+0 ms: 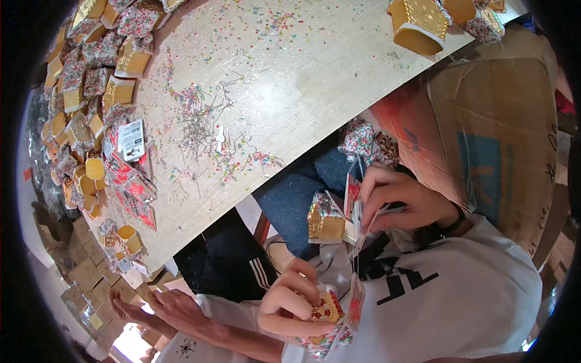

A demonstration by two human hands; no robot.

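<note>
My left hand (293,302) is closed round a small house ornament (327,311) with a gold front and a sprinkle-covered roof, at the lower middle. Right beside it hangs a red-and-white card (357,305) in clear plastic. My right hand (402,199), with a dark band at the wrist, pinches thin clear plastic packaging (358,224). Next to those fingers is a second house ornament (327,221), gold-sided with a sprinkled roof, above my lap. Whether the right hand holds it directly is hidden.
Scattered sprinkles and a heap of wire hooks (209,118) lie on the pale table (327,78). Many ornaments (82,91) pile up at its left, beside red cards (130,175). A cardboard box (502,133) stands right. A co-worker's hands (178,311) are at lower left.
</note>
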